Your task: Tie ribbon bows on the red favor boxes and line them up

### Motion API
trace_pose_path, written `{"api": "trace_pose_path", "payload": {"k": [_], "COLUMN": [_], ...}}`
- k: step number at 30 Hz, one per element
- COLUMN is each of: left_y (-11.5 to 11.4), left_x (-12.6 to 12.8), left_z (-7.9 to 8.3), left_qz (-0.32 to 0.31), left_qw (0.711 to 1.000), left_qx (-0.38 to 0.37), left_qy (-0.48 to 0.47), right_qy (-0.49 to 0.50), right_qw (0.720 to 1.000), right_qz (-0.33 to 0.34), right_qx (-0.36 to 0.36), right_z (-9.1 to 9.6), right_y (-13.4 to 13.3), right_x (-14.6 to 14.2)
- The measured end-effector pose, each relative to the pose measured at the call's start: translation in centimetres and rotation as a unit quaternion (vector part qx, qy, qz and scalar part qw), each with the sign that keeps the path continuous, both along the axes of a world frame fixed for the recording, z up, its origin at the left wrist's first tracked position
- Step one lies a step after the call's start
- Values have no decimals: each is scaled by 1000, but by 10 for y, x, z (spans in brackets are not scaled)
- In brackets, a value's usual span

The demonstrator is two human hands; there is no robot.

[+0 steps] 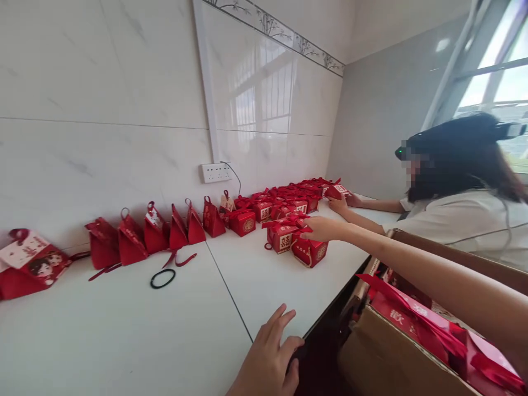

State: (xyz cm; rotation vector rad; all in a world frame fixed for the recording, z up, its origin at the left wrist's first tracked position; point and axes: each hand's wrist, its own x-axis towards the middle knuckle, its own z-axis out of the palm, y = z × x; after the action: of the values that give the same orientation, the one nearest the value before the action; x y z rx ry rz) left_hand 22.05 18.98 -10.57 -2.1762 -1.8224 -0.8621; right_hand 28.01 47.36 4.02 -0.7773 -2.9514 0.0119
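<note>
My right hand reaches out over the table with its fingers closed at the top of a red gift box, which has gold print and a cord handle. Right beside it stands another red gift box with a double-happiness sign and a ribbon bow. Both boxes are upright on the white table. At the table's near edge, my left hand is open, fingers apart, holding nothing; a small dark patch by its thumb cannot be made out.
Several red pouches line the wall, with a black hair tie in front. More red gift boxes crowd the back. A cardboard box holding red boxes stands right. Beyond it, a co-worker handles a red box.
</note>
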Motion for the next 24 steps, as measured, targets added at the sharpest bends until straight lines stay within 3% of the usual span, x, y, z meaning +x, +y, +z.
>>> {"api": "trace_pose_path", "payload": {"k": [2, 5, 10, 14, 16, 19, 21, 24], "left_y": [-24, -59, -108, -134, -142, -147, -149, -153], "left_x": [-17, -41, -80, -116, -133, -157, -171, -189], "left_z": [7, 13, 13, 10, 10, 15, 21, 31], "left_qz": [43, 108, 155, 198, 227, 251, 260, 242], "left_qw": [999, 993, 987, 975, 956, 897, 853, 830], "left_qx": [-14, -39, -48, -40, -18, 65, 116, 156], "left_qy": [3, 2, 0, -94, -187, -358, -437, -478], "right_qy": [-20, -42, -35, 10, 34, 87, 115, 125], "right_qw": [999, 993, 985, 991, 998, 988, 955, 898], "right_qz": [-28, -90, -158, -129, -61, 129, 274, 421], "right_qx": [-22, -57, -58, -22, -4, 21, 21, -8], "right_z": [-13, -27, -34, -33, -32, -29, -28, -27], "right_y": [-4, -8, -20, -59, -91, -150, -189, -238], "right_x": [-39, -75, -97, -101, -102, -101, -101, -106]}}
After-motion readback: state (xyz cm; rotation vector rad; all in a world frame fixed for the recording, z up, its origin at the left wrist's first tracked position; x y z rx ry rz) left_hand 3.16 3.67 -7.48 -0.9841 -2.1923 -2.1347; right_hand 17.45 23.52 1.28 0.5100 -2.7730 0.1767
